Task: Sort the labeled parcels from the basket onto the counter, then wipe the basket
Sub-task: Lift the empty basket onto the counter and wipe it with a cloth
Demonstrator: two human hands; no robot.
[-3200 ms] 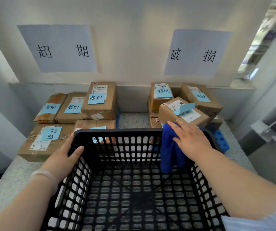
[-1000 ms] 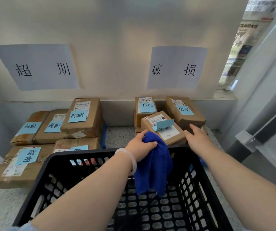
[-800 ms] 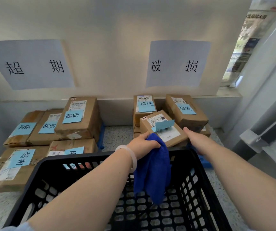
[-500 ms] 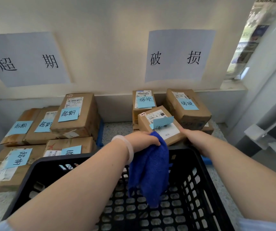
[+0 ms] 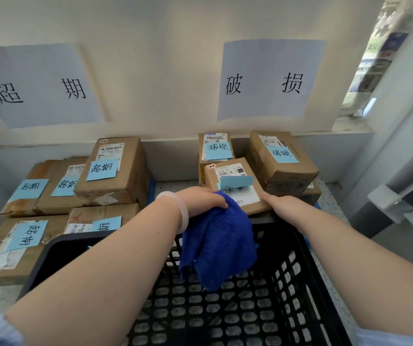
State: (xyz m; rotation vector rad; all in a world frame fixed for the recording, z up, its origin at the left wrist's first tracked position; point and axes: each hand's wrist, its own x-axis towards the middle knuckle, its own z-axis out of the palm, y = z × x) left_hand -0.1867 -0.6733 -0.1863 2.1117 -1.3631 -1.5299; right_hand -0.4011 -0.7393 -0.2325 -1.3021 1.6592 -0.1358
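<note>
I see the desk running beyond the black basket. Off the basket's far-left corner lie the left parcels, and off its far-right corner the right parcels, all tagged in blue. The blue cloth hangs just inside the basket's far wall, grasped by my left grip. My right grip rests at the basket's far-right rim. I cannot tell whether it clasps anything.

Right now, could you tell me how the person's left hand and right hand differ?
The left hand grips the blue cloth; the right hand holds no cloth. The left wrist wears a pale bracelet; the right wrist is bare. Both hands sit at the far rim of the black basket.
</note>
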